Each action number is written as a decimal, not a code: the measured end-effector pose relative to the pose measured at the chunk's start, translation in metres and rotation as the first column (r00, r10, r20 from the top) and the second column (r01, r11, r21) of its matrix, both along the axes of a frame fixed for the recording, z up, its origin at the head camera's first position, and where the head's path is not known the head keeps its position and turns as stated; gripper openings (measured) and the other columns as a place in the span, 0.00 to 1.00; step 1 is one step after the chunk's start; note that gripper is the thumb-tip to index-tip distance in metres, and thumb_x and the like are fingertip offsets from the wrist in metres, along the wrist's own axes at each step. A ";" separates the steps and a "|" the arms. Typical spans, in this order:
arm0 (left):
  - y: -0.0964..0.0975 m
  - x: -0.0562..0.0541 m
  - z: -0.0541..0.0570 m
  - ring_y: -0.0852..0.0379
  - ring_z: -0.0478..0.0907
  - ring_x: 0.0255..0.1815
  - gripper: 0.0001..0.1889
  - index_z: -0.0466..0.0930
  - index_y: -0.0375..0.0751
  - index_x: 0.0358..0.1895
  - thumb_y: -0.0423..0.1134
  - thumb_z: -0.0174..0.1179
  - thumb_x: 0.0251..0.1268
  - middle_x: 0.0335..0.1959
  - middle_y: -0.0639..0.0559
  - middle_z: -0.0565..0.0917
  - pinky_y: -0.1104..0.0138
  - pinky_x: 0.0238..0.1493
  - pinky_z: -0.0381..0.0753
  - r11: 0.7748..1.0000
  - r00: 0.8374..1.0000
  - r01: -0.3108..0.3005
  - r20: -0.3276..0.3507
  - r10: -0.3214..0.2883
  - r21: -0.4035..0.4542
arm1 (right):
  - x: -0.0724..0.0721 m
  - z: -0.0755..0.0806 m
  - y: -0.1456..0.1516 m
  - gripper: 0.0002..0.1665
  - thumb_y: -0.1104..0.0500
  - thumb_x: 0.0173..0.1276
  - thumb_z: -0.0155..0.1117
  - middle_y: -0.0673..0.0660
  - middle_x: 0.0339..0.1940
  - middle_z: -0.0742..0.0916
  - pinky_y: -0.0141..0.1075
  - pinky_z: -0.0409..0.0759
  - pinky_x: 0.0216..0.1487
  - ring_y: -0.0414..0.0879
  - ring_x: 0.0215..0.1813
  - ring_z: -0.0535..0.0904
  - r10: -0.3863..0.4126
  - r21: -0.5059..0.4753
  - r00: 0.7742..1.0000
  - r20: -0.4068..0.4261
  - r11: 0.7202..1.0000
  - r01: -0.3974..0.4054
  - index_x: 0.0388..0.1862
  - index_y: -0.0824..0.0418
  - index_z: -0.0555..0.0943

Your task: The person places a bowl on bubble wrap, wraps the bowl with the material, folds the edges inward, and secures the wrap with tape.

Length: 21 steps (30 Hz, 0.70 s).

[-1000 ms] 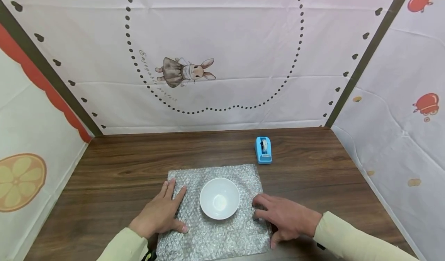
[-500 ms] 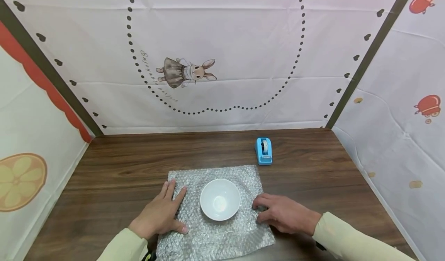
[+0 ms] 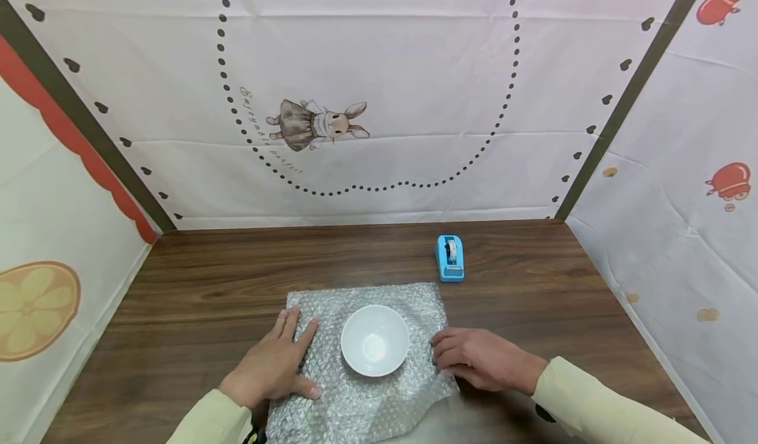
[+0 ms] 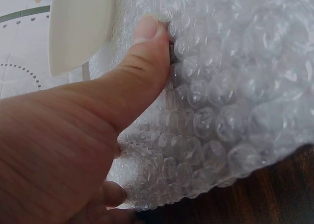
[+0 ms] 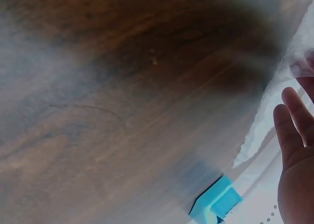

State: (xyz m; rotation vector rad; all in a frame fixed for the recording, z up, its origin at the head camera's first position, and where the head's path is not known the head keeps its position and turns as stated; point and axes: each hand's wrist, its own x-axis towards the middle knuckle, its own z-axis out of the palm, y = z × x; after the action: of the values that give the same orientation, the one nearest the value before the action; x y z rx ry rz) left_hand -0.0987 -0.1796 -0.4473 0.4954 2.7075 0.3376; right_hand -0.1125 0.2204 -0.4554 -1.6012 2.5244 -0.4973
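A white bowl (image 3: 375, 340) sits on a square sheet of bubble wrap (image 3: 355, 404) in the head view. My left hand (image 3: 269, 365) lies spread on the sheet's left side, fingers straight. In the left wrist view its thumb (image 4: 147, 52) presses into the bubbles, beside the bowl (image 4: 81, 28). At the right edge, my right hand (image 3: 482, 358) pinches the bubble wrap with thumb and fingers, and the near right corner curls up. The right wrist view catches part of this hand (image 5: 299, 136) against the edge of the wrap (image 5: 260, 126).
A blue tape dispenser (image 3: 450, 258) stands on the brown wooden table (image 3: 237, 260), past the sheet's far right corner. White printed cloth walls (image 3: 414, 89) rise behind the table and on both sides.
My right thumb has moved up from the near right corner toward the fingers, and that corner of bubble wrap has lifted and curled inward. The left hand and bowl stay put.
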 end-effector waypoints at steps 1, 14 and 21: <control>0.001 0.000 0.000 0.18 0.47 0.81 0.64 0.59 0.33 0.80 0.67 0.76 0.42 0.81 0.18 0.47 0.34 0.72 0.68 1.000 1.000 0.001 0.000 -0.001 -0.001 | 0.000 0.001 0.000 0.09 0.62 0.75 0.66 0.44 0.53 0.91 0.42 0.85 0.64 0.46 0.66 0.83 -0.005 -0.003 1.000 0.005 1.000 0.005 0.48 0.51 0.89; -0.002 -0.004 -0.003 0.21 0.42 0.84 0.66 0.60 0.36 0.81 0.65 0.81 0.36 0.83 0.22 0.44 0.31 0.73 0.64 0.995 0.997 -0.062 0.050 0.058 0.084 | -0.002 0.011 -0.006 0.08 0.61 0.75 0.66 0.46 0.53 0.90 0.37 0.85 0.62 0.38 0.60 0.84 -0.061 0.008 0.996 0.067 0.998 0.061 0.46 0.49 0.88; -0.006 -0.001 -0.003 0.22 0.41 0.84 0.66 0.63 0.38 0.80 0.66 0.81 0.32 0.86 0.28 0.39 0.29 0.72 0.63 0.981 0.998 -0.066 0.031 0.061 0.185 | -0.004 0.016 -0.008 0.07 0.60 0.76 0.65 0.47 0.52 0.90 0.36 0.85 0.60 0.38 0.58 0.84 -0.076 0.007 0.995 0.069 0.997 0.076 0.46 0.50 0.88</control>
State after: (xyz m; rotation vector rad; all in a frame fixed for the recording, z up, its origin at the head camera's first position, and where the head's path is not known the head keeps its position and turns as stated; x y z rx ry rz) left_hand -0.0998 -0.1853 -0.4499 0.4524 2.6854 0.6140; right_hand -0.1161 0.2124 -0.4396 -1.4644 2.5412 -0.5449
